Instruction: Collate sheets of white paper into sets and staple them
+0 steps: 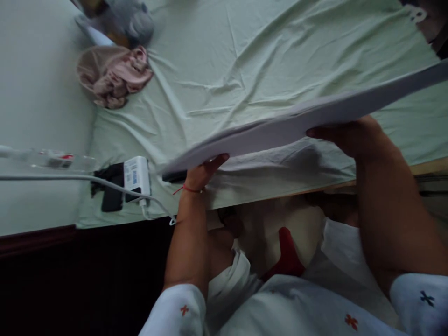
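Observation:
Several large white sheets [269,136], apparently paper in a loose layered stack, slant above the bed, seen nearly edge-on and rising to the right. My left hand [206,173], with a red string at the wrist, grips their near edge at the left, its thumb lying on the near face. Further right, my right hand [345,135] holds the same stack, thumb on the near face and the other fingers out of sight behind it. A dark object [175,176] shows partly under the left end of the sheets.
Pale green cloth [210,60] with creases covers the bed. A bunched pink cloth [119,77] lies at the left wall below a blurred grey item [136,23]. A white box [137,177] with a cable and a black phone-like object [112,193] lie near the left edge.

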A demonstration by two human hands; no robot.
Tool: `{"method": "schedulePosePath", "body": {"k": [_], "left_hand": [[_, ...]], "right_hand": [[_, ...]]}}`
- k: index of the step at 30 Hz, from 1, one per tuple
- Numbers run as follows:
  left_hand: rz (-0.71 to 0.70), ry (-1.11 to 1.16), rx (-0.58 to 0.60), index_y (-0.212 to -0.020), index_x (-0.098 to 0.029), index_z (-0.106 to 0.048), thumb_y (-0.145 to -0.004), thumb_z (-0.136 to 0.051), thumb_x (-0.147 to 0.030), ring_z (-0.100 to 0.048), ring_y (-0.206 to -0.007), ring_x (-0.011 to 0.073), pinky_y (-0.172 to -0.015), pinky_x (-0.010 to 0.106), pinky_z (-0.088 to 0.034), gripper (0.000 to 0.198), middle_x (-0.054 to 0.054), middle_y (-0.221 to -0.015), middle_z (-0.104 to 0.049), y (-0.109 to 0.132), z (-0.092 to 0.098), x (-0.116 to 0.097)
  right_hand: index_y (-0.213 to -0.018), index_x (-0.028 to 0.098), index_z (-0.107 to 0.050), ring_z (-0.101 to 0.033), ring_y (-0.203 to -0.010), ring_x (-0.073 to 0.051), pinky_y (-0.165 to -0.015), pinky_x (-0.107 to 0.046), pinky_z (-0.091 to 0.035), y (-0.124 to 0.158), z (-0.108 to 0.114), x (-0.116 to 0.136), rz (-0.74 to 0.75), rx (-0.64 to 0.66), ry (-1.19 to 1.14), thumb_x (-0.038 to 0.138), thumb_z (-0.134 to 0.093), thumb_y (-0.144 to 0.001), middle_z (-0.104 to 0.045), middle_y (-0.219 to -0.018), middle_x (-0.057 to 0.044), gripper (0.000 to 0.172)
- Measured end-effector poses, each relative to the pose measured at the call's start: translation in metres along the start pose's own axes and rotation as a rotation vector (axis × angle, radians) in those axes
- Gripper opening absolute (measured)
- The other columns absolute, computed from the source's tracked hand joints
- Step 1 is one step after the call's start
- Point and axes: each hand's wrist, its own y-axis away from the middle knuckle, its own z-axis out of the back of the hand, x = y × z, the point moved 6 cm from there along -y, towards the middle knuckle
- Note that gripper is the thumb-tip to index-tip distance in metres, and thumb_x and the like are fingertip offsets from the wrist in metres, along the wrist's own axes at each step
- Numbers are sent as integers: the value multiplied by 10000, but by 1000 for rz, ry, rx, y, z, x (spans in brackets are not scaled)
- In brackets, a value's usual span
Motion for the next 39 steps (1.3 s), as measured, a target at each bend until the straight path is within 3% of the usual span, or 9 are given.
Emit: {"method": "schedulePosePath", "body": {"k": [4, 9, 16, 23, 27, 30, 32, 35, 39], "left_hand": [[-77, -2, 73, -751, -271, -753, -816, -829, -549, -748, -950, 301, -1057, 537, -600, 295, 41, -865, -788, -3, 0, 1], [23, -44, 28, -678, -299, -702, -642, -949, -454, -735, -982, 346, -1077, 574, -570, 294, 12, -721, -680, -2, 4, 19], [59, 19, 96, -829, -245, -763, -766, -888, -569, -752, -950, 321, -920, 484, -656, 353, 58, -833, -773, -1, -7, 18], [149, 306, -31, -1185, -207, -760, -784, -837, -750, -703, -1291, 301, -1222, 494, -516, 680, 115, -1217, -800, 7, -14, 13], [258, 474, -68, -1281, -237, -737, -742, -884, -732, -645, -1410, 322, -1272, 501, -461, 747, 124, -1307, -787, 10, -20, 9], [375, 641, -19, -1279, -241, -718, -695, -923, -731, -677, -1364, 343, -1144, 462, -579, 789, 114, -1309, -786, 11, -25, 1], [464, 702, 93, -1241, -226, -712, -710, -897, -760, -773, -1138, 339, -869, 406, -674, 776, 121, -1193, -804, 13, -32, -6], [593, 672, 178, -1070, -214, -708, -698, -919, -728, -730, -660, 220, -452, 282, -516, 669, 71, -879, -759, 18, -36, -8], [656, 588, 168, -898, -206, -682, -697, -973, -480, -617, -499, 137, -354, 217, -330, 448, 22, -746, -675, 21, -36, -7]], "right_hand": [[-813, 287, -725, -717, -1125, -334, -1068, -495, -626, 2, -3, 4, -14, 41, 7, 268, -999, -658, -754, -924, -30, 316], [-852, 217, -731, -710, -1050, -301, -1078, -556, -586, 1, -1, 4, -50, 12, 39, 199, -1002, -594, -761, -940, -28, 374], [-814, 214, -748, -683, -945, -248, -1060, -513, -583, 0, -1, 5, -23, 34, 53, 194, -981, -578, -772, -923, -18, 332], [-793, 177, -782, -637, -747, -156, -827, -400, -637, 4, -5, 10, -75, -6, -164, 352, -956, -694, -734, -842, -19, 266], [-818, 185, -776, -661, -785, -133, -849, -358, -643, -1, -5, 10, -19, -58, -271, 316, -994, -627, -750, -868, 17, 319], [-907, 197, -788, -712, -877, -139, -950, -361, -634, -6, -3, 5, 24, -86, -324, 303, -1019, -617, -779, -947, 29, 385], [-935, 197, -786, -737, -939, -150, -993, -370, -622, -8, 0, 2, 38, -120, -329, 301, -1028, -617, -790, -986, 30, 413], [-937, 195, -796, -758, -1113, -211, -1043, -401, -609, -8, -2, 6, 91, -90, -296, 359, -1024, -652, -809, -1085, 1, 400], [-875, 221, -832, -756, -1227, -295, -1059, -446, -622, -4, -13, 22, 177, 41, -288, 453, -990, -748, -829, -1169, -63, 308]]}}
